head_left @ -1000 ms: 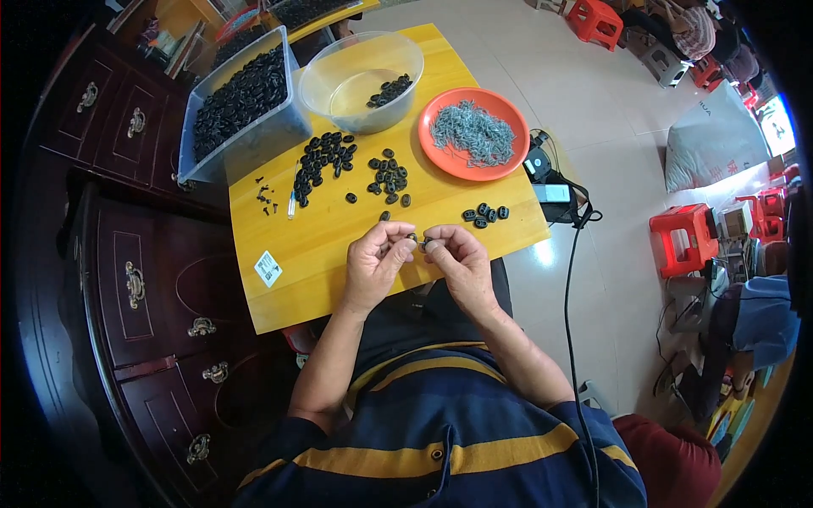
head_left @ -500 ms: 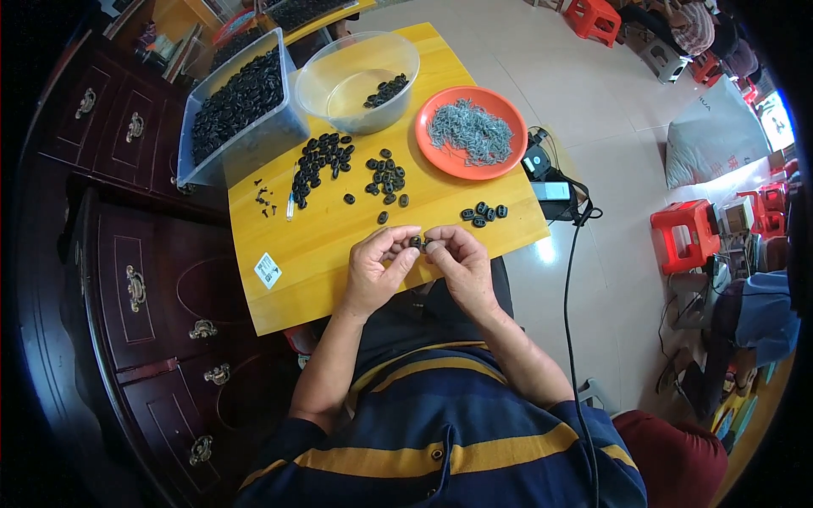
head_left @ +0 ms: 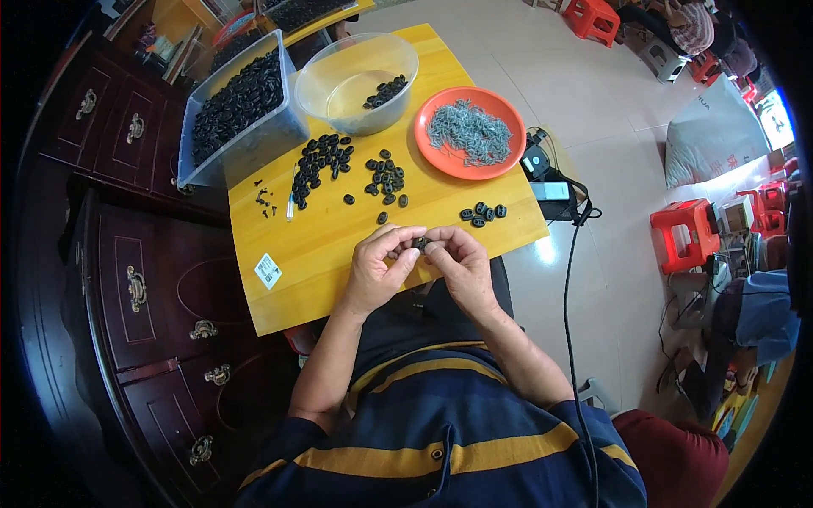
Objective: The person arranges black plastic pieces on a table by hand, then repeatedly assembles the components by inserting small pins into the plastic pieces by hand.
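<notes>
Over the near edge of the yellow table (head_left: pixel 313 292), my left hand (head_left: pixel 378 267) is closed, thumb and fingers pinching a small black oval piece (head_left: pixel 418 243). My right hand (head_left: pixel 464 269) meets it there, its fingertips closed on a small dark piece mostly hidden by them. The two pieces touch or nearly touch; details are too small to tell. Beyond the hands lie loose black oval pieces (head_left: pixel 387 178) with holes, a denser pile of them (head_left: pixel 320 161) to its left, and a small group (head_left: pixel 479 213) to the right. One single piece (head_left: pixel 382 218) rests just past my left fingers.
A blue-tinted bin (head_left: pixel 246 152) full of black pieces and a clear bowl (head_left: pixel 326 106) stand at the back left. An orange plate (head_left: pixel 440 157) holds many small silvery parts. Tiny black bits (head_left: pixel 264 201) and a white label (head_left: pixel 268 271) lie leftward. A black cable (head_left: pixel 569 339) hangs at right.
My hands have come together: the small gap between the fingertips has closed, and the two small pieces now meet. The things on the table look unmoved.
</notes>
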### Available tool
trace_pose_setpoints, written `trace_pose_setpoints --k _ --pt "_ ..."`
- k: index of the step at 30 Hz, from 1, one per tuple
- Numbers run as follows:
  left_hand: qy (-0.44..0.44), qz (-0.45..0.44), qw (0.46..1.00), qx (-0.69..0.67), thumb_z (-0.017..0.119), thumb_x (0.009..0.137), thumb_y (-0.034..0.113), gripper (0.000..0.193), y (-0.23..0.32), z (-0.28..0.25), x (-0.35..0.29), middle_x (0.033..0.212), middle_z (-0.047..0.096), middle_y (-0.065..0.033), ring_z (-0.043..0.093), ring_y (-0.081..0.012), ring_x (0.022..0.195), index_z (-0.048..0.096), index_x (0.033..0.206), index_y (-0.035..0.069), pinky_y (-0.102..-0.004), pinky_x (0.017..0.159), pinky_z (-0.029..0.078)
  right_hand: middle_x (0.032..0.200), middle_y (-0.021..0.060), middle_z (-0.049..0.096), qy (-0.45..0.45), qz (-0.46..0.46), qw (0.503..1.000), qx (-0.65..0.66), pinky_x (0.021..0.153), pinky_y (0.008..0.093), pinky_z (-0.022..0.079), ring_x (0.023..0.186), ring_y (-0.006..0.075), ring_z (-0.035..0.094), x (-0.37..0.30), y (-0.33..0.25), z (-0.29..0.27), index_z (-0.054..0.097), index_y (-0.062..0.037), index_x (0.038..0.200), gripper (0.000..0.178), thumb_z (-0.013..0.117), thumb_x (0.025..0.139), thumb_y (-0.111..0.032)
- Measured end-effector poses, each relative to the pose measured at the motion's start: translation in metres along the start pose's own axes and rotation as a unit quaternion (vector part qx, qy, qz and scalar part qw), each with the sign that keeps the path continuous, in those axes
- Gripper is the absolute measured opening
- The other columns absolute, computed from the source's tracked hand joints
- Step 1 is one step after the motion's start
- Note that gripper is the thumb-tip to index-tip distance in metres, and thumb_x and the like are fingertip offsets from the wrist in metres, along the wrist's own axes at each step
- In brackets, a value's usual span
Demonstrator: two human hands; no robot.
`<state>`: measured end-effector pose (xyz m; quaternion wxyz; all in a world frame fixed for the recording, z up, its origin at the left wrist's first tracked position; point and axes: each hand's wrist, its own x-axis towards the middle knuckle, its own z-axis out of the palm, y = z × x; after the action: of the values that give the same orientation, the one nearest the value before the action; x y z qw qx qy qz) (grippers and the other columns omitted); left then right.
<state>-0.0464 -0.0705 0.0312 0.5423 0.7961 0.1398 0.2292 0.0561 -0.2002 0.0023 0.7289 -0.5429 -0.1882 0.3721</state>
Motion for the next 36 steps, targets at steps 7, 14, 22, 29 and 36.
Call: trace_pose_setpoints --k 7,14,22,29,36 --pt "-0.031 0.005 0.999 0.016 0.063 0.086 -0.005 0.030 0.006 -0.004 0.004 0.088 0.060 -0.0049 0.059 -0.0122 0.078 0.069 0.115 0.000 -0.0242 0.070 0.050 0.094 0.0025 0.067 0.003 0.053 0.998 0.036 0.075 0.0228 0.051 0.084 0.0074 0.062 -0.003 -0.008 -0.001 0.063 0.0030 0.112 0.018 0.062 0.096 -0.006" --pt "-0.073 0.010 0.997 0.023 0.061 0.085 -0.005 0.031 0.007 -0.008 0.008 0.094 0.063 -0.0060 0.061 -0.0119 0.080 0.068 0.115 -0.002 -0.0239 0.072 0.050 0.092 0.0013 0.068 -0.030 0.092 0.991 0.094 0.075 0.0223 0.053 0.079 0.0079 0.064 -0.001 0.001 -0.007 0.066 -0.0020 0.107 0.015 0.065 0.097 -0.013" --pt "-0.077 -0.023 0.997 0.000 0.063 0.083 -0.007 0.027 0.007 -0.009 0.010 0.090 0.064 -0.0037 0.059 -0.0084 0.071 0.069 0.109 0.001 -0.0231 0.065 0.049 0.090 -0.0002 0.066 -0.034 0.123 0.987 0.101 0.074 0.0216 0.050 0.079 0.0067 0.061 -0.001 -0.004 -0.006 0.064 -0.0023 0.104 0.014 0.062 0.099 -0.015" --pt "-0.078 -0.044 0.995 -0.050 0.064 0.083 -0.007 0.027 0.000 -0.009 0.010 0.090 0.063 -0.0007 0.058 -0.0052 0.073 0.070 0.108 0.001 -0.0211 0.066 0.049 0.090 -0.0004 0.065 -0.037 0.121 0.988 0.091 0.074 0.0219 0.051 0.079 0.0068 0.062 0.000 -0.006 -0.006 0.064 -0.0027 0.102 0.014 0.060 0.100 -0.015" --pt "-0.105 -0.040 0.993 -0.044 0.064 0.083 -0.007 0.028 -0.003 -0.014 0.013 0.087 0.060 0.0004 0.054 -0.0055 0.070 0.071 0.108 0.002 -0.0212 0.065 0.047 0.090 0.0001 0.066 -0.041 0.136 0.985 0.096 0.075 0.0223 0.051 0.078 0.0075 0.062 -0.001 -0.008 -0.007 0.064 -0.0029 0.103 0.017 0.061 0.100 -0.019"
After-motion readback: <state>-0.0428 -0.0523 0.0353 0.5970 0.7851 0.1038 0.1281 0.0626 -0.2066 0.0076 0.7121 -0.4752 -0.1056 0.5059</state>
